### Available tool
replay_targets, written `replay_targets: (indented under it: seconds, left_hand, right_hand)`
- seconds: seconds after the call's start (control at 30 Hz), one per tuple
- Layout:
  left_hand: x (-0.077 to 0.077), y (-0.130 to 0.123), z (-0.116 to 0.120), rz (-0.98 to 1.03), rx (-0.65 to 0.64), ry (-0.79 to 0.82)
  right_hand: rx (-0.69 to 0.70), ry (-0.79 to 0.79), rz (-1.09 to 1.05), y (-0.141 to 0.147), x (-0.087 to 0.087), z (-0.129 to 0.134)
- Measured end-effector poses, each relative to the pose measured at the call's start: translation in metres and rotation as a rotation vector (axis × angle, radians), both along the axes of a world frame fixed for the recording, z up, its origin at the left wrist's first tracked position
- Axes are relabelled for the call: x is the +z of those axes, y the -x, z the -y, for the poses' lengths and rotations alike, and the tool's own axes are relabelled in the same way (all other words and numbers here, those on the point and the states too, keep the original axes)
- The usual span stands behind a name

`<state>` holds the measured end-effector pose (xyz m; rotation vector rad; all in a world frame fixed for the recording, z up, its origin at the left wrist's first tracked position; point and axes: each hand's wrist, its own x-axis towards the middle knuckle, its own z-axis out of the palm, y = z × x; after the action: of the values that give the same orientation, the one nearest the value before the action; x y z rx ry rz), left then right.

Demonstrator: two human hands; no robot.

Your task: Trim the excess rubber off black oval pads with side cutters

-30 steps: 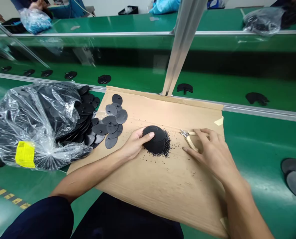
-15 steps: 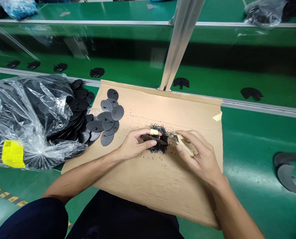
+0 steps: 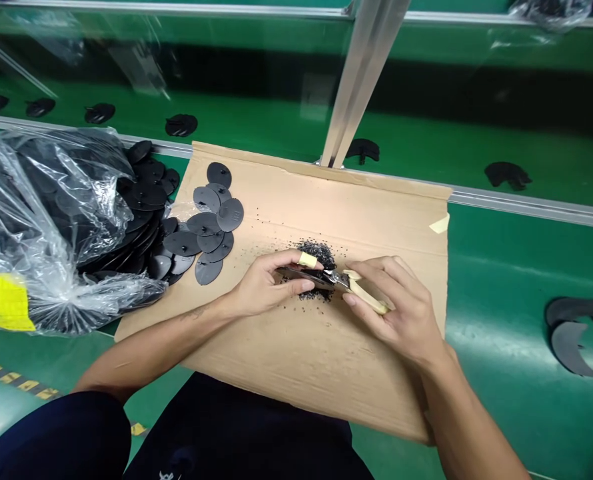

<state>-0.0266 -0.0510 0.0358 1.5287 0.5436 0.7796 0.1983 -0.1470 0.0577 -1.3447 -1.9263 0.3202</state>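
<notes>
My left hand (image 3: 271,283) pinches a thin black disc (image 3: 301,275) between thumb and fingers, with yellow tape round one fingertip. My right hand (image 3: 401,303) is wrapped round a pair of nippers with pale yellow handles (image 3: 369,297). The metal jaws of the nippers touch the right edge of the disc. Below lies a pile of small black bits (image 3: 319,252) on a cardboard sheet (image 3: 276,347). Several loose black discs (image 3: 230,215) overlap on the left part of the cardboard.
A clear plastic bag (image 3: 51,220) of black discs lies open at the left. A metal post (image 3: 364,80) rises behind the cardboard. Curved black pieces (image 3: 571,347) lie on the green surface at the right. More black parts (image 3: 181,125) sit along the back.
The nippers in my right hand have moved left, and their jaws now meet the disc's edge. The whole view has shifted slightly, with the shelf and bag higher in the picture.
</notes>
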Motion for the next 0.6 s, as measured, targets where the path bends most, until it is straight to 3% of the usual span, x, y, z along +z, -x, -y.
replay_targets:
  seconds: [0.6]
  left_hand:
    - [-0.0032, -0.0011, 0.0019, -0.025, -0.002, 0.083]
  right_hand:
    - [-0.045, -0.026, 0.195, 0.0015, 0.0027, 0.0027]
